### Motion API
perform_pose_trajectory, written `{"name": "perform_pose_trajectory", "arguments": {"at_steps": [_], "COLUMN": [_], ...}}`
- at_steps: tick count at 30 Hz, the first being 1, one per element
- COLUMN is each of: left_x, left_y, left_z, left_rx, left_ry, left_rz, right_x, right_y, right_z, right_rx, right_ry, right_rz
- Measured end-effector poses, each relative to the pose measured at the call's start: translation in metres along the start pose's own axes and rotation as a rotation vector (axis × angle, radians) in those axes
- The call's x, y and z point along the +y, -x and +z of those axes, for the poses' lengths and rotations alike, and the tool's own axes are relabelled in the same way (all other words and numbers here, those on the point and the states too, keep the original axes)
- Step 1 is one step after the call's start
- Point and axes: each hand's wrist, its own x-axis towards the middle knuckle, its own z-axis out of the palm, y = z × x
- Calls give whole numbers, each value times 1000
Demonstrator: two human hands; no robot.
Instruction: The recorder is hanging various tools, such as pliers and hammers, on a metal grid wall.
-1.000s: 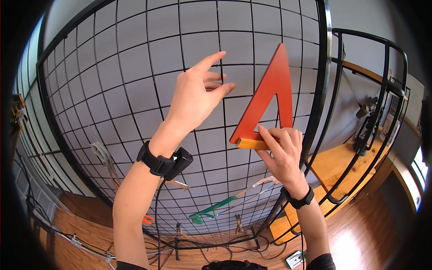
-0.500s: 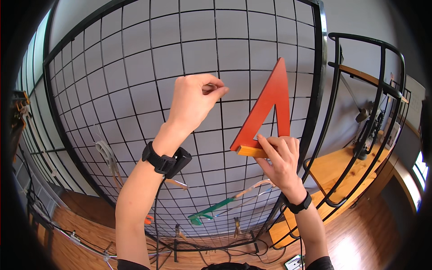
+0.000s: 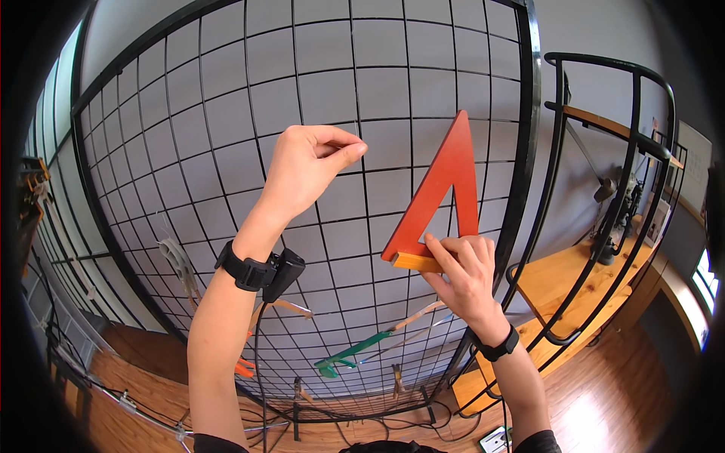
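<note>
My right hand [image 3: 468,273] grips a red triangular set square [image 3: 432,208] by its yellow-edged base, fingers over the bottom and one fingertip at the triangular cutout. The square stands point up in front of the black wire grid panel [image 3: 328,181]. To its left, my left hand [image 3: 313,162] is raised before the grid, thumb and forefinger pinched together. A faint thin sliver shows above those fingertips, too fine to name. Both wrists wear black straps, and the left one carries a small black device.
Lower on the grid hang a green-ended tool [image 3: 355,355], a pale looped tool [image 3: 175,260] and an orange-handled item [image 3: 243,368]. To the right stands a black-railed rack with wooden shelves [image 3: 566,294]. Cables run along the wooden floor [image 3: 581,400].
My left hand has shifted slightly left, its pinch kept. The set square in my right hand has moved slightly down and left.
</note>
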Motion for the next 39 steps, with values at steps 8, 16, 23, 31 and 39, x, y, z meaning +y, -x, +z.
{"name": "perform_pose_trajectory", "arguments": {"at_steps": [8, 16, 23, 31, 39], "left_x": [1, 0, -5, -7, -9], "left_y": [-1, -1, -2, -2, -3], "left_z": [4, 9, 16, 19, 23], "left_rx": [-4, 26, 125, 164, 186], "left_ry": [337, 422, 526, 464, 388], "left_rz": [-151, -190, -136, -148, -165], "right_x": [-5, -4, -8, -11, -12], "right_y": [3, 9, 11, 10, 11], "right_z": [-2, -3, -2, -4, -3], "right_rx": [-18, -16, -20, -41, -51], "right_ry": [-7, 6, -13, -19, -42], "right_rz": [-3, -8, 7, -12, -14]}}
